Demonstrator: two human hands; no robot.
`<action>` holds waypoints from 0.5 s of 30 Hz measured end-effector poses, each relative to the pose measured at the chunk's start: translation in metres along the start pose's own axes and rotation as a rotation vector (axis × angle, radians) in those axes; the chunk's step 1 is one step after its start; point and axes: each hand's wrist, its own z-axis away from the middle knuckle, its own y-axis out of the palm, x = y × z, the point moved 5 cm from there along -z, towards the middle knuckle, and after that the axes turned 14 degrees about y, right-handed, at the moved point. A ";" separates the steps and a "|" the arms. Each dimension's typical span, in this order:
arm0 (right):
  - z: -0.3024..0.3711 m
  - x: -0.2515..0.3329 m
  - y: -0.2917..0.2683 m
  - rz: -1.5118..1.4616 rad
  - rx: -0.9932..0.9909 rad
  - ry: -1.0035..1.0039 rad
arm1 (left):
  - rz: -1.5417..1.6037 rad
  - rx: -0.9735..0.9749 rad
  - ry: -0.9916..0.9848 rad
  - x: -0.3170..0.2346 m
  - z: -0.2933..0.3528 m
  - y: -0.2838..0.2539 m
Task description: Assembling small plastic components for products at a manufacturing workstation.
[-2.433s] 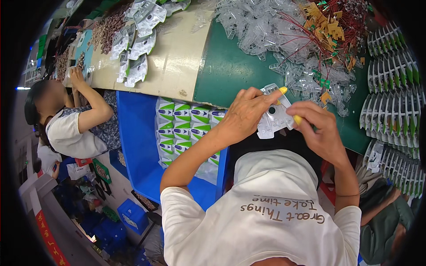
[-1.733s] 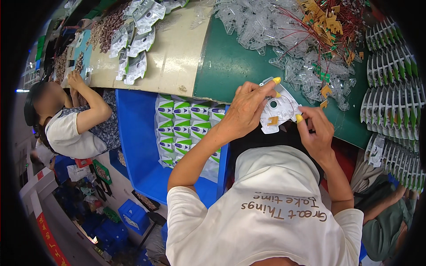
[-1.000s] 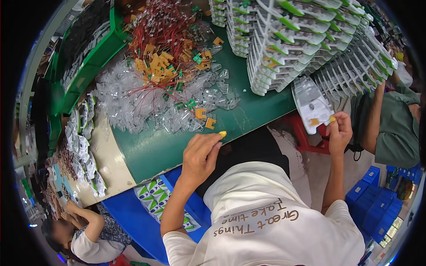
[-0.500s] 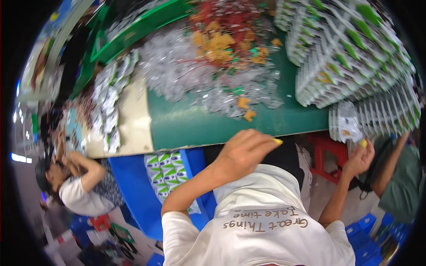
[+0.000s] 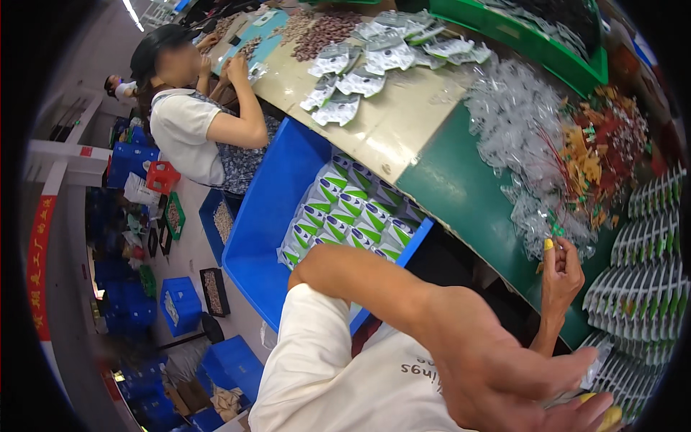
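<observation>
My left hand [image 5: 489, 363] is large and close at the lower right, fingers stretched out and apart, with yellow covers on some fingertips. Nothing shows in its grasp. Farther back, my right hand [image 5: 561, 277] is at the near edge of a heap of clear plastic pieces [image 5: 507, 122]. Its fingers are bent together with one yellow-tipped digit upright; whatever they hold is too small to make out. Beside the clear heap lie orange and red parts [image 5: 586, 165] with small green bits. Rows of white-and-green blister packs [image 5: 633, 288] stand stacked to the right of that hand.
A blue bin [image 5: 270, 209] holding green-and-white packs [image 5: 353, 209] stands left of my body, against the table [image 5: 446, 173]. Silver-backed packs [image 5: 360, 86] lie farther along. A green tray [image 5: 518, 32] sits at the back. A person [image 5: 191, 122] works at the left.
The view has swung left, bringing the blue bin and the other person further in. My left hand has come up close to the camera and spread. My right hand has moved from the stacked packs to the heap.
</observation>
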 end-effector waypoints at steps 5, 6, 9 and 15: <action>-0.022 0.011 0.002 0.333 0.006 0.048 | 0.458 0.222 -0.479 0.023 0.010 -0.031; -0.023 0.010 0.006 0.270 0.046 0.067 | 0.308 0.306 -0.433 0.018 0.018 -0.035; -0.028 0.001 0.014 0.128 0.074 0.067 | -0.059 -0.171 0.005 0.007 0.065 -0.033; -0.039 0.000 0.012 0.151 0.183 0.181 | 0.194 0.215 -0.454 -0.009 0.120 0.009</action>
